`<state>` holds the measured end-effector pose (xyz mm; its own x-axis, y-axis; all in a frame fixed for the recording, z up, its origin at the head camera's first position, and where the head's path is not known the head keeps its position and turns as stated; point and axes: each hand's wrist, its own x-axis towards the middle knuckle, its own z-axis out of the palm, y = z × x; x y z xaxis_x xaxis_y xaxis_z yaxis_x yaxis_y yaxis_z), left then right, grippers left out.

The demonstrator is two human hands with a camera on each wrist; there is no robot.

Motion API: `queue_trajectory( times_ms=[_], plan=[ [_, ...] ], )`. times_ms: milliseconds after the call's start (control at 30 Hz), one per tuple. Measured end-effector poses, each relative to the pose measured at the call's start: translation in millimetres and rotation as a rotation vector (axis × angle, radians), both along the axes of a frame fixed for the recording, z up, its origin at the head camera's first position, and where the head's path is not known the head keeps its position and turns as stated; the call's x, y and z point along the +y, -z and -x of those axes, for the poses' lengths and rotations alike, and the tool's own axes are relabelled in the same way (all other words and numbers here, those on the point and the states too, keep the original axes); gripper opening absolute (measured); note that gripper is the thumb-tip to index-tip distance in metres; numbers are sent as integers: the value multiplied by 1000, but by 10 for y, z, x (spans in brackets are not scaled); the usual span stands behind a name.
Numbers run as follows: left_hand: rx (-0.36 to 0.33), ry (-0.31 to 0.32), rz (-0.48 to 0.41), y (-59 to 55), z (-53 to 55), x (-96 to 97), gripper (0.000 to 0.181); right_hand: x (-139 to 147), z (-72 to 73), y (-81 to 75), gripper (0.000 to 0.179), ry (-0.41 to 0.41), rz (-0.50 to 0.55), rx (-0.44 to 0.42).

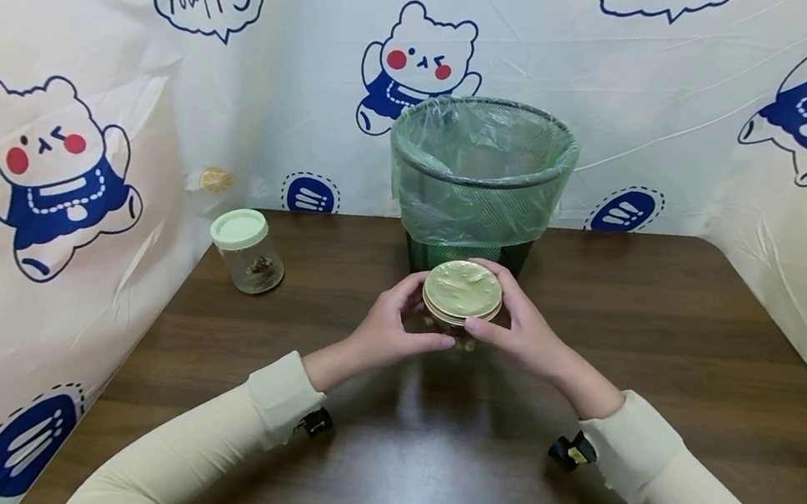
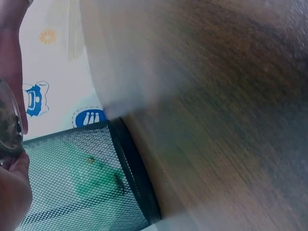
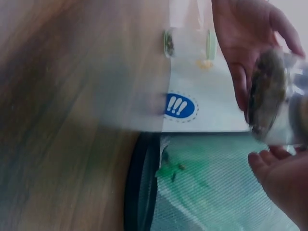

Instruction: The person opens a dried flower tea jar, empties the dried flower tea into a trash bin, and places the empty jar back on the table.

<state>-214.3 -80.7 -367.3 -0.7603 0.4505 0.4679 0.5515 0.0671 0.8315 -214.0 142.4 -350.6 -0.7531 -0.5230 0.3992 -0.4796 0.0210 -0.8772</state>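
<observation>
A dark wood-grain surface [image 1: 667, 318] spans the lower half of the head view. Nearest, two cream sleeves [image 1: 207, 438] enter from the bottom corners, with small black devices [image 1: 573, 452] at the wrists. Just right of the frame's centre, the left hand [image 1: 395, 318] and the right hand [image 1: 526, 330] close from either side around a gold-lidded jar [image 1: 462, 297], the right thumb against the lid's rim. This jar is held off the surface; the right wrist view shows dark bits at its base. Farther back, at the middle left, a clear jar with a pale green lid [image 1: 248, 254] stands upright, brown bits at its bottom. Behind the hands, near the upper centre, stands a black mesh bin [image 1: 483, 183], its translucent green liner [image 1: 479, 221] folded over the rim. Farthest off, a pale cloth [image 1: 313, 123] printed with bears, blue ovals, orange slices and "happy" bubbles fills the upper frame.
</observation>
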Motion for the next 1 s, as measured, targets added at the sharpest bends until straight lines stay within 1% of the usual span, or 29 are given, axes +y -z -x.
queue_trajectory(
  times_ms=[100,200,233,367,500,567,700,800,933,1000],
  plan=[
    [-10,30,18,-112,-76,-4,72,29,40,18,70,-77,27,-4],
    [-17,47,27,-209,-147,-1,70,42,76,39,69,-118,42,7],
    [-18,49,26,-227,-161,0,69,45,84,44,70,-123,43,10],
    [-14,42,13,-235,-168,9,69,53,100,53,74,-126,41,11],
    [-12,18,-1,-251,-169,20,71,45,86,46,81,-97,53,12],
    [-14,2,0,-262,-171,22,71,33,68,40,83,-66,67,19],
    [7,-29,6,-259,-166,21,72,-14,6,22,83,36,75,48],
    [31,-55,-1,-144,-91,14,74,-67,-60,13,79,148,59,65],
    [46,-74,-32,34,31,10,76,-151,-165,0,77,290,31,38],
    [53,-82,-44,55,48,12,77,-191,-207,-9,78,342,21,14]
  ],
)
